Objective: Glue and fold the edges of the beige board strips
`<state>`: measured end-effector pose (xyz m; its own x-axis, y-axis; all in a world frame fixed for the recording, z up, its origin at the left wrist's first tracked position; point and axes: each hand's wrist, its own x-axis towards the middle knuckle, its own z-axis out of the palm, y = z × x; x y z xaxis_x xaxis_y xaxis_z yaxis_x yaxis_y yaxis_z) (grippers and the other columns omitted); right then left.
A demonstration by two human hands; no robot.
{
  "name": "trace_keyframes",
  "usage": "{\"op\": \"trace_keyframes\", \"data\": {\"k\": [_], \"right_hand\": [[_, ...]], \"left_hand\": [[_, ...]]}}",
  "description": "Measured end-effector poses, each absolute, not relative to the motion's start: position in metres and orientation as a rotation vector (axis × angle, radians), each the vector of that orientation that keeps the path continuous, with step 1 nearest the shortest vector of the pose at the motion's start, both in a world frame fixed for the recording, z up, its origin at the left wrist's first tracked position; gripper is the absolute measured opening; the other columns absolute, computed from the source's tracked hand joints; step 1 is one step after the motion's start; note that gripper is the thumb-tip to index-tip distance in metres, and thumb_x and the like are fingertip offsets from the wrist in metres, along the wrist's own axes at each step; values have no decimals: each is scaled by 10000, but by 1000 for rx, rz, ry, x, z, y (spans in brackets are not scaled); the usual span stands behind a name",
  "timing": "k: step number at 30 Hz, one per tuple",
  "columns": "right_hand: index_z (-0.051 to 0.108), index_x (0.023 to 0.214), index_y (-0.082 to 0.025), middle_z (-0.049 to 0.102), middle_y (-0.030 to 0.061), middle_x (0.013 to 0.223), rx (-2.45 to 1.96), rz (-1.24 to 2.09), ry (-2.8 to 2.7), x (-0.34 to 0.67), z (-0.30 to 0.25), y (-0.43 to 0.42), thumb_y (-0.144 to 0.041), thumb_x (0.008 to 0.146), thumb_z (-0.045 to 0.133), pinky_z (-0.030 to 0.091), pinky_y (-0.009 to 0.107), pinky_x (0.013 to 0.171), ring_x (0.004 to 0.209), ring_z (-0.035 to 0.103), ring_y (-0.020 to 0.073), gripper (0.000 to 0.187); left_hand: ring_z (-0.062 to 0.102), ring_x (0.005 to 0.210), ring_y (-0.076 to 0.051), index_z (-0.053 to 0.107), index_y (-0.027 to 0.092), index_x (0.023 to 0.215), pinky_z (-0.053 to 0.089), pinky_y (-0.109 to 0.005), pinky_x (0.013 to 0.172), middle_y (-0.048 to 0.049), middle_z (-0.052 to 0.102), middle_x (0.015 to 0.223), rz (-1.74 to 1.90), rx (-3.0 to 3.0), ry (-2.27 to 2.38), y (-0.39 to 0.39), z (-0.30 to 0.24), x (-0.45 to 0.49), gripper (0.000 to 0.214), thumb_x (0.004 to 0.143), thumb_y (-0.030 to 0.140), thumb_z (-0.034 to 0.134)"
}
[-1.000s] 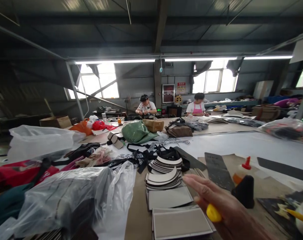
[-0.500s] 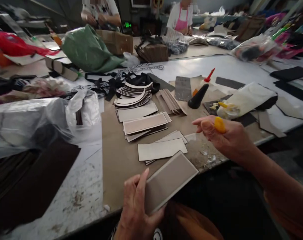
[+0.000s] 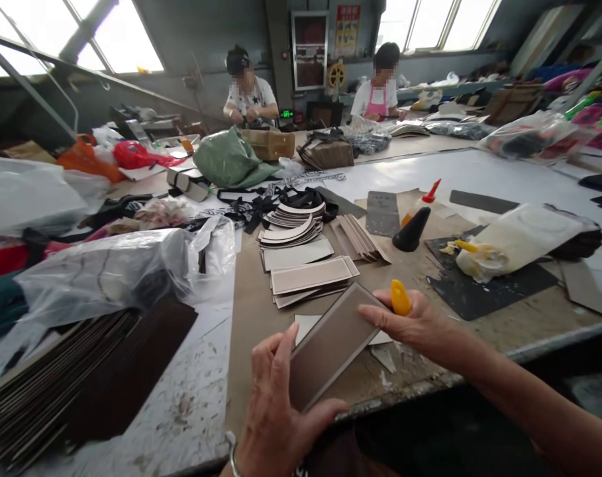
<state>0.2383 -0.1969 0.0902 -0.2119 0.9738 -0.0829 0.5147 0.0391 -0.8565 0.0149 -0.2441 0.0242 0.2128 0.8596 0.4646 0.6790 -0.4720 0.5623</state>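
A flat rectangular brown panel (image 3: 330, 348) with a pale border is tilted above the table's near edge, between both hands. My left hand (image 3: 278, 397) grips its lower left end, fingers along the left side and thumb by the lower edge. At the upper right corner, my right hand (image 3: 412, 321) pinches it, thumb on top and the other fingers partly hidden behind. A yellow piece (image 3: 400, 298) sticks up from the right hand; I cannot tell its kind. Pale panels (image 3: 306, 326) lie partly covered under the held one. Just beyond is a stack of bordered panels (image 3: 310, 275).
Curved pieces (image 3: 293, 225) are stacked farther back. A black cone (image 3: 410, 230) and a red-tipped bottle (image 3: 431, 192) stand to the right, near a glue-smeared plastic bag (image 3: 524, 238). Dark sheets (image 3: 132, 371) and clear plastic (image 3: 132, 271) lie left. Two people work across the table.
My right hand has moved left and down onto the panel's upper corner, where it was apart from it before. The left hand keeps its hold. The camera view has tilted up.
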Motion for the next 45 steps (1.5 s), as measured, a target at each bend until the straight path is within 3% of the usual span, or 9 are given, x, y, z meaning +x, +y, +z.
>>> {"op": "trace_keyframes", "data": {"k": [4,7,14,21,28,34,40,45], "right_hand": [[426,563,-192,315,-52,544,-1470,1078,-1768,241,91,-180,-568,752,548,240,241,450,504,294,85,439],[450,550,-188,347,-47,519,-1468,1150,-1743,240,85,-166,-590,719,582,223,249,434,483,298,82,456],[516,567,-166,422,-36,511,-1464,1249,-1763,232,77,-140,-579,695,621,247,243,426,470,346,77,446],[443,596,-191,362,-78,454,-1463,1308,-1609,223,72,-129,-575,705,617,195,221,376,401,287,54,435],[478,598,-183,461,-32,527,-1517,1032,-1776,219,70,-120,-527,737,556,295,236,441,467,392,86,380],[424,546,-203,432,-36,484,-1606,1012,-1844,221,71,-107,-536,793,441,305,252,457,437,371,93,415],[574,711,-190,480,-19,506,-1682,842,-1847,241,75,-99,-503,818,384,361,263,490,475,464,136,382],[572,691,-199,523,-4,519,-1756,679,-1885,269,71,-103,-490,846,363,372,271,507,490,503,149,391]], "left_hand": [[529,1021,-234,433,193,1263,432,-424,902,-119,549,1136,1002,1734,1247,-217,42,-1,588,785,506,572],[560,1024,-218,523,161,1175,420,-370,910,-111,618,1101,785,1348,1014,-196,49,-7,518,817,535,511],[568,678,-108,608,146,941,442,-230,631,-17,656,796,543,1020,885,-183,43,9,442,683,496,685],[538,632,-104,580,154,789,424,-228,602,16,600,688,711,991,992,-177,34,19,388,653,501,689],[508,609,-88,589,160,801,414,-214,581,7,624,734,755,958,958,-172,32,26,393,663,518,673],[524,604,-104,596,159,799,413,-219,576,7,624,676,734,896,953,-160,32,25,420,631,531,692],[548,623,-108,603,154,787,420,-213,583,3,646,705,771,992,1061,-116,48,1,413,576,481,740],[550,545,-106,599,140,801,432,-215,532,-3,653,659,728,1115,1121,-67,67,2,362,585,403,723]]}}
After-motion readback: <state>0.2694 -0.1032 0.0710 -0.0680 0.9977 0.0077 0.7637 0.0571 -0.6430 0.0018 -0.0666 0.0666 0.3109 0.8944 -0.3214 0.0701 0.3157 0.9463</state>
